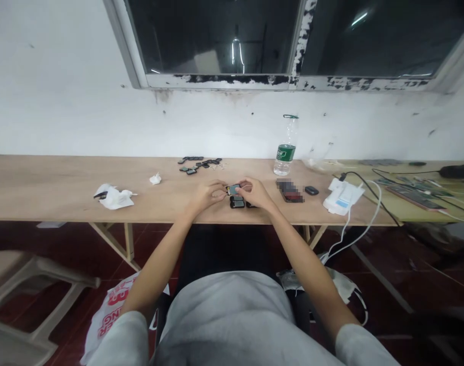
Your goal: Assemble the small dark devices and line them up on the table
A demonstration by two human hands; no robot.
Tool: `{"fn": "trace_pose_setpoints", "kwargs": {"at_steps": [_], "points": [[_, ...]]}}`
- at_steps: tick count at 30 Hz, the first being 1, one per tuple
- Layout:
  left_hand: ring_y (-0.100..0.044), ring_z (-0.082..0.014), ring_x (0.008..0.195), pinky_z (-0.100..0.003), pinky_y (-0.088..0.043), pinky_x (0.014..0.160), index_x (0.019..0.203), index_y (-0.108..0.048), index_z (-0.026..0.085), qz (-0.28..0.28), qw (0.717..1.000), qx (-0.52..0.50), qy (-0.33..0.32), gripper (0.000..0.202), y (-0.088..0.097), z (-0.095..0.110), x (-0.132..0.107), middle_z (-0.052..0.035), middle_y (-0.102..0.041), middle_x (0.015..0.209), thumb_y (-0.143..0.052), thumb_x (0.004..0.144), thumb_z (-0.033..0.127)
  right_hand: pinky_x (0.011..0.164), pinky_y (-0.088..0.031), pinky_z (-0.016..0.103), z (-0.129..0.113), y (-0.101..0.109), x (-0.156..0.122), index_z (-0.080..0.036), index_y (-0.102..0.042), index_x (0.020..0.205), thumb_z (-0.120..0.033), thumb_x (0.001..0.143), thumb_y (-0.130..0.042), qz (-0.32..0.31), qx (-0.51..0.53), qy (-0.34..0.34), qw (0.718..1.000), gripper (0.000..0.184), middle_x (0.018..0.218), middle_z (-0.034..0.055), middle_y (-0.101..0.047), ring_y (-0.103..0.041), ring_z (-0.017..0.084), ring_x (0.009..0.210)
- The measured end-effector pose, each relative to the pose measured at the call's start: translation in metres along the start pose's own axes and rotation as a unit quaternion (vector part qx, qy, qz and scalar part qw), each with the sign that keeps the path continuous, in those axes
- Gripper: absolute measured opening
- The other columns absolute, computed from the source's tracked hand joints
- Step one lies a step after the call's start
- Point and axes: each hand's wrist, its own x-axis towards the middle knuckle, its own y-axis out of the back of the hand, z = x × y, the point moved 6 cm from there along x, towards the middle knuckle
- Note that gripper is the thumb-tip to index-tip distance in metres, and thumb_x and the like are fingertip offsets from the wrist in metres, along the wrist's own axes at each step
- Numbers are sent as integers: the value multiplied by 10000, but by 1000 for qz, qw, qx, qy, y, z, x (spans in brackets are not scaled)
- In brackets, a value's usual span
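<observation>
Between my two hands is a small flat circuit board (233, 189) with a grey-green face and a yellowish left edge. My left hand (208, 197) pinches it at the left edge. From the other side my right hand (255, 193) grips it, the thumb lying on its face. Just below the board, small black cases with grey faces (237, 203) lie on the table; another one is partly covered by my right hand. Farther back sits a loose group of similar black pieces (205, 163), with tiny pale bits (217, 166) beside it.
On the wooden table (44, 188) are crumpled tissues (117, 197) at left, a water bottle (285, 155), a phone (289, 190) and a small black object (311, 190). A white packet (342, 195) with cables lies at right. Beyond it, a second surface holds more cables and boards.
</observation>
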Motion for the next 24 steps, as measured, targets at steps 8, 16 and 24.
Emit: {"fn": "trace_pose_setpoints", "kwargs": {"at_steps": [8, 16, 24], "points": [[-738, -205, 1012, -313, -580, 906, 1015, -741, 203, 10, 998, 2, -67, 146, -3, 12, -3, -93, -750, 1168, -646, 972, 306, 771, -623, 349, -5, 2, -8, -173, -667, 980, -375, 800, -746, -9, 56, -18, 998, 282, 906, 71, -743, -740, 217, 812], [-765, -192, 927, -278, -617, 825, 1059, -747, 191, 42, 988, 39, -145, 151, -3, 27, -5, -103, -773, 1103, -662, 964, 274, 791, -638, 371, -13, 9, -15, -170, -680, 997, -399, 801, -783, -41, 65, -26, 997, 319, 942, 74, -736, -744, 224, 832], [-763, -197, 992, -298, -630, 886, 1076, -769, 210, 42, 993, 14, -112, 200, 0, 25, -3, -97, -782, 1122, -641, 978, 328, 788, -648, 378, -9, 13, -15, -183, -690, 983, -412, 783, -816, -31, 89, -39, 995, 329, 933, 71, -754, -752, 232, 807]]}}
